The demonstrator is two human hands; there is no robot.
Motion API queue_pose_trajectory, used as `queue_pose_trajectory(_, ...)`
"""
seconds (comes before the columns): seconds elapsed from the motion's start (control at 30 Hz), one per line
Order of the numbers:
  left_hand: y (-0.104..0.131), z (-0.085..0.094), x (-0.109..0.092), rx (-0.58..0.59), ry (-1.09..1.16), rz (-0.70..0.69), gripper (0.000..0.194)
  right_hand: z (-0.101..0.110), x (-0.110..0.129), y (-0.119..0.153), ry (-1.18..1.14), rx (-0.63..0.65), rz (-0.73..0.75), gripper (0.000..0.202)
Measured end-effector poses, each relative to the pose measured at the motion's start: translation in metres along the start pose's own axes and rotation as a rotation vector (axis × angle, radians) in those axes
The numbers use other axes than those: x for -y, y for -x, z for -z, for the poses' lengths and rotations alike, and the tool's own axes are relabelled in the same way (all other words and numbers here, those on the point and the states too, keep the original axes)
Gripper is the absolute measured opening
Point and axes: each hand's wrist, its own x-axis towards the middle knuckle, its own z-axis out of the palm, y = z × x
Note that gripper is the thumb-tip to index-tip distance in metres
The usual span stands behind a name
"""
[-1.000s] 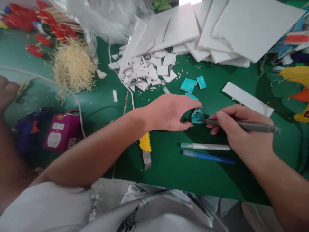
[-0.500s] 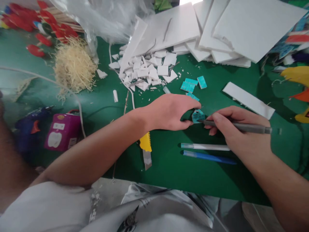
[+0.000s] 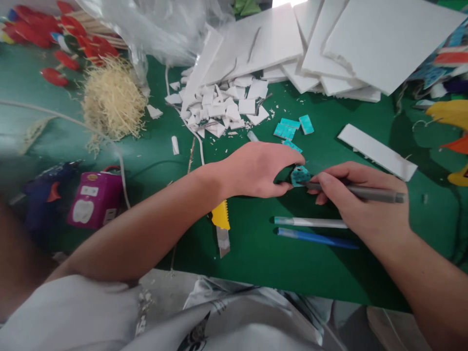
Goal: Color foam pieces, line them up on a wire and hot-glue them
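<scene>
Between thumb and fingers, my left hand [image 3: 261, 168] grips a small teal-coloured foam piece [image 3: 300, 174] with dark marks on it. My right hand [image 3: 361, 195] is closed around a grey marker pen [image 3: 376, 193], its tip at the right edge of that piece. Below the hands lie a white pen [image 3: 310, 222] with a teal end and a blue pen [image 3: 318, 238], side by side. Several flat teal pieces [image 3: 285, 128] rest just beyond my left hand. Under my left forearm a yellow utility knife [image 3: 221, 217] shows its blade, with part of its handle hidden.
White foam sheets [image 3: 387, 39] are stacked at the back, beside a heap of white foam scraps [image 3: 219, 105]. A foam strip [image 3: 376, 151] lies to the right. Leftward are straw-like shreds [image 3: 113, 100], a purple box [image 3: 95, 200], a cable [image 3: 91, 129] and red pieces on sticks [image 3: 68, 61].
The rear end of the marker has shifted slightly left and down as my right hand moves a little. My left hand holds the teal piece in nearly the same place.
</scene>
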Motion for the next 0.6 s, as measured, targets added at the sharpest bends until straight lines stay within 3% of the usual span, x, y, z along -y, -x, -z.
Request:
queue_pose_trajectory(0.17,-0.0002,-0.0012,0.0005,-0.001,-0.008,0.0,0.027,0.0002,-0.0024,0.0004,0.024,0.025,0.004,0.011)
queue_pose_trajectory(0.33,-0.0008,-0.0011,0.0001,-0.006,-0.014,0.001,0.026,0.0001,-0.0051,0.0014,-0.013,-0.038,0.028,0.014)
queue_pose_trajectory(0.6,-0.0018,-0.0003,-0.0013,0.004,-0.003,0.007,0.027,0.0016,-0.0051,-0.0012,0.02,0.008,0.005,0.013)
